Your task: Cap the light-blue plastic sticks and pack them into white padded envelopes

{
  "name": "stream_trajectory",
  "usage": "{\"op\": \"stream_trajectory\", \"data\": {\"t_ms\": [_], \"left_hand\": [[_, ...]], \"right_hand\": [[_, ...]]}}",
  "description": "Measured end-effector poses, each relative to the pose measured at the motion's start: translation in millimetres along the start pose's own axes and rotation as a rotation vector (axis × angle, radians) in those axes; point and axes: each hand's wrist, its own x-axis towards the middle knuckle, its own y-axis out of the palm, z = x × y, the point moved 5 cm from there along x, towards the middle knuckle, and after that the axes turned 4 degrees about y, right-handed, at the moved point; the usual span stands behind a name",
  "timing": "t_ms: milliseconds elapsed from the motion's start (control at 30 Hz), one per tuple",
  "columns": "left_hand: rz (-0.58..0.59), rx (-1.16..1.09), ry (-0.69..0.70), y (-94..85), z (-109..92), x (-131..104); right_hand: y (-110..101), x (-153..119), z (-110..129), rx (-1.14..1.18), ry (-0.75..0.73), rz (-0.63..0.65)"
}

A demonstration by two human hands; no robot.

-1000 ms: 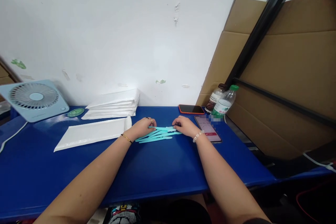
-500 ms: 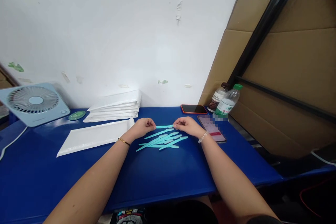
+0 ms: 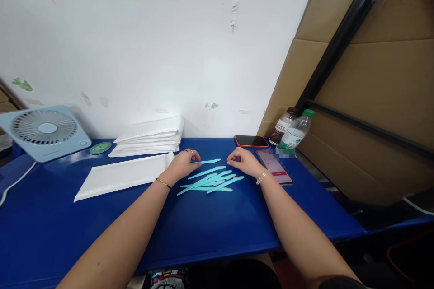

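My left hand (image 3: 185,163) pinches the left end of a turquoise eyebrow razor (image 3: 210,161), which points right, just above the pile. Opposite its tip, my right hand (image 3: 239,161) has its fingers curled in with nothing visible in them, apart from the razor. Below both hands, several more turquoise eyebrow razors (image 3: 206,183) lie crossed over one another on the blue table (image 3: 210,221). Their slim handles mostly point left and their blade ends right.
To the left are a white padded envelope (image 3: 118,176), a stack of envelopes (image 3: 149,137), a green disc (image 3: 101,147) and a blue fan (image 3: 47,131). On the right lie an orange-edged phone (image 3: 251,141), another phone (image 3: 276,167) and two bottles (image 3: 294,133) beside cardboard (image 3: 369,99).
My right hand has let go of the razor's right end and moved slightly right. My left hand keeps the razor, now shifted a little left. The pile is unchanged.
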Motion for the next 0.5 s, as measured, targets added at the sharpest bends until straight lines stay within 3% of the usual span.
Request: {"op": "stream_trajectory", "data": {"t_ms": [133, 267, 400, 500], "left_hand": [[0.114, -0.004, 0.068, 6.9, -16, -4], [0.186, -0.007, 0.044, 13.5, -19, -4], [0.13, 0.041, 0.047, 8.1, -20, -2], [0.077, 0.098, 0.033, 2.4, -20, -1]], "right_hand": [[17, 1, 12, -0.044, -0.043, 0.076], [24, 2, 12, -0.055, -0.019, 0.109], [20, 2, 10, -0.035, -0.022, 0.142], [9, 2, 4, -0.032, -0.02, 0.097]]}}
